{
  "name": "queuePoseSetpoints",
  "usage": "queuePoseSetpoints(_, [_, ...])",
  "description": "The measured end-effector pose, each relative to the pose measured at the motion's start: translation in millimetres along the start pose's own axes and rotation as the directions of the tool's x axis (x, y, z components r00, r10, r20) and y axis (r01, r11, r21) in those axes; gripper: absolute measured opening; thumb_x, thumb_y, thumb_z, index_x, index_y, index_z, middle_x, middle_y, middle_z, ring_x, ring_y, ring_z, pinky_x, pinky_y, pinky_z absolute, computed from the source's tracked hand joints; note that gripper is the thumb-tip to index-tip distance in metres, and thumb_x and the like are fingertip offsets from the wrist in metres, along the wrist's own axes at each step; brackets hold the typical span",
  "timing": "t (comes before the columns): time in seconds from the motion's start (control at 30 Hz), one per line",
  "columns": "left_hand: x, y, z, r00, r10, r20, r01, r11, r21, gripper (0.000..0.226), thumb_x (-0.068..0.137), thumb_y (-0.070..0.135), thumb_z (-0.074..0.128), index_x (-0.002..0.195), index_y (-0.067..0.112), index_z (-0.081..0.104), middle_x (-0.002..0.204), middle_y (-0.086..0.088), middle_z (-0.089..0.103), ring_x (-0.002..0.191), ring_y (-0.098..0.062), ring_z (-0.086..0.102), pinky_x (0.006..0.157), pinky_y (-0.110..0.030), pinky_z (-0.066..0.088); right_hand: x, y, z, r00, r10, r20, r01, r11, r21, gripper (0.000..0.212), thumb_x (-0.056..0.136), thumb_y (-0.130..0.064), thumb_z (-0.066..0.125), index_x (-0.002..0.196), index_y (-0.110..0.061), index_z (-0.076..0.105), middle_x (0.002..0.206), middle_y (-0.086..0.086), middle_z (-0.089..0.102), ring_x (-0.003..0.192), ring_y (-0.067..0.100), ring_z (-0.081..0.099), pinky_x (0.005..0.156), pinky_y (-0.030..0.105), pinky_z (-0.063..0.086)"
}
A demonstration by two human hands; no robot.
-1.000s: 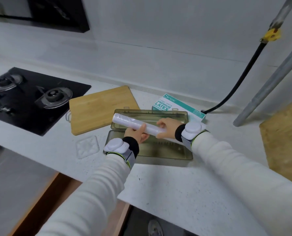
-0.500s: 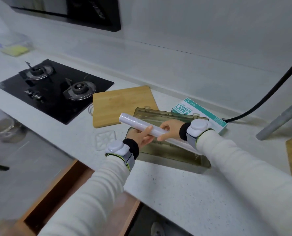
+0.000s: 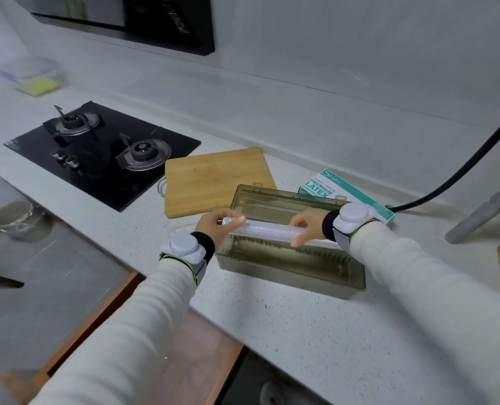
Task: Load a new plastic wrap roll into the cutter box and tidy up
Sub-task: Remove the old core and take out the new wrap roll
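**Sam:** What just changed?

**Mia:** A moment ago the roll [image 3: 269,229] was tipped, and both hands were close together. Now it lies flat along the box [image 3: 286,277], right over the open part. The left hand [image 3: 213,226] grips one end. The right hand [image 3: 307,226] pinches it near the other end.

**Sam:** Is it in yet?

**Mia:** Not yet, I think (I can't tell if it touches the box). It looks lined up to drop in.

**Sam:** What is it all made of?

**Mia:** The roll is a long, smooth, white tube of shiny wrap. The box is see-through brown plastic, long with straight sides. Its lid [image 3: 272,200] lies open behind it. Behind the box on the left is a flat wooden board [image 3: 216,179]. Behind it on the right is a cardboard glove packet [image 3: 339,188].
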State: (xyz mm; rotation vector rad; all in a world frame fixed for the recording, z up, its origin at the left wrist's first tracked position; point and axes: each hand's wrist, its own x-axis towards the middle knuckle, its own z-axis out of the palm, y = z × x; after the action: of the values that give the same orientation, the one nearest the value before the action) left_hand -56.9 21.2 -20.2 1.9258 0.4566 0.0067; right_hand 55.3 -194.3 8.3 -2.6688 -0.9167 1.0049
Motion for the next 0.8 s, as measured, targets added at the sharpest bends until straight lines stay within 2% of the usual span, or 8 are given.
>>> queuePoseSetpoints(0.13, [1, 0, 6, 0.999, -0.013, -0.048, 0.011, 0.999, -0.044, 0.014, 0.084, 0.026, 0.068, 0.071, 0.021, 0.066, 0.073, 0.006, 0.062, 0.075, -0.014, 0.054, 0.078, -0.026, 0.04, -1, 6, 1, 0.999, 0.016, 0.028, -0.015, 0.999, -0.029, 0.045, 0.084, -0.034, 0.067, 0.12, -0.01, 0.057, 0.121, 0.011, 0.06, 0.102, 0.024, 0.054, 0.089, 0.031, 0.042])
queuePoseSetpoints(0.27, [5, 3, 10, 0.997, -0.036, -0.062, 0.034, 0.999, -0.027, 0.023, 0.085, 0.028, 0.067, 0.063, 0.024, 0.063, 0.06, 0.011, 0.056, 0.06, -0.006, 0.048, 0.064, -0.02, 0.037, -3, 8, 2, 0.999, 0.021, 0.029, -0.02, 0.999, -0.029, 0.043, 0.084, -0.035, 0.065, 0.119, -0.01, 0.059, 0.12, 0.011, 0.061, 0.109, 0.028, 0.055, 0.094, 0.033, 0.043])
queuePoseSetpoints(0.4, [7, 4, 13, 0.996, -0.052, -0.076, 0.046, 0.996, -0.076, 0.026, 0.086, 0.026, 0.066, 0.06, 0.028, 0.065, 0.065, 0.012, 0.062, 0.067, -0.005, 0.054, 0.072, -0.022, 0.038, -3, 9, 2, 0.999, 0.008, 0.048, -0.007, 1.0, -0.025, 0.043, 0.086, -0.035, 0.064, 0.119, -0.009, 0.059, 0.12, 0.011, 0.061, 0.097, 0.02, 0.051, 0.088, 0.029, 0.04])
queuePoseSetpoints(0.47, [7, 3, 13, 0.993, -0.073, -0.091, 0.063, 0.992, -0.111, 0.032, 0.086, 0.025, 0.066, 0.054, 0.028, 0.064, 0.065, 0.01, 0.064, 0.071, -0.01, 0.056, 0.077, -0.024, 0.04, -3, 8, 2, 0.999, 0.01, 0.052, -0.009, 1.0, -0.025, 0.042, 0.086, -0.034, 0.063, 0.12, -0.009, 0.059, 0.121, 0.011, 0.061, 0.101, 0.022, 0.052, 0.09, 0.03, 0.04])
queuePoseSetpoints(0.57, [9, 3, 12, 0.976, -0.134, -0.169, 0.098, 0.973, -0.207, 0.037, 0.087, 0.022, 0.065, 0.05, 0.025, 0.063, 0.063, 0.006, 0.065, 0.069, -0.017, 0.057, 0.065, -0.027, 0.047, -4, 9, 3, 0.998, 0.012, 0.054, -0.01, 1.0, -0.025, 0.042, 0.086, -0.033, 0.064, 0.12, -0.009, 0.058, 0.123, 0.01, 0.06, 0.112, 0.027, 0.054, 0.095, 0.031, 0.041])
queuePoseSetpoints(0.67, [14, 0, 10, 0.955, -0.218, -0.203, 0.136, 0.924, -0.357, 0.028, 0.09, 0.017, 0.061, 0.063, 0.014, 0.065, 0.064, 0.0, 0.069, 0.07, -0.021, 0.064, 0.059, -0.021, 0.056, -3, 14, 5, 0.998, 0.025, 0.054, -0.023, 0.999, -0.04, 0.042, 0.085, -0.034, 0.065, 0.119, -0.01, 0.059, 0.121, 0.01, 0.061, 0.098, 0.022, 0.052, 0.086, 0.027, 0.039])
queuePoseSetpoints(0.73, [18, -5, 9, 0.951, -0.216, -0.22, 0.143, 0.941, -0.308, 0.027, 0.093, 0.019, 0.057, 0.068, 0.013, 0.066, 0.077, -0.008, 0.069, 0.083, -0.029, 0.065, 0.076, -0.033, 0.057, -1, 16, 8, 0.998, 0.054, 0.041, -0.051, 0.997, -0.056, 0.043, 0.085, -0.035, 0.064, 0.119, -0.01, 0.058, 0.12, 0.011, 0.061, 0.093, 0.017, 0.048, 0.083, 0.025, 0.038])
queuePoseSetpoints(0.8, [23, -13, 8, 0.937, -0.203, -0.283, 0.177, 0.977, -0.116, 0.022, 0.093, 0.026, 0.055, 0.084, 0.011, 0.069, 0.096, -0.014, 0.07, 0.098, -0.032, 0.064, 0.091, -0.039, 0.051, 1, 18, 10, 0.996, 0.083, 0.018, -0.081, 0.994, -0.075, 0.045, 0.085, -0.037, 0.064, 0.12, -0.009, 0.058, 0.12, 0.011, 0.061, 0.093, 0.019, 0.05, 0.085, 0.026, 0.04])
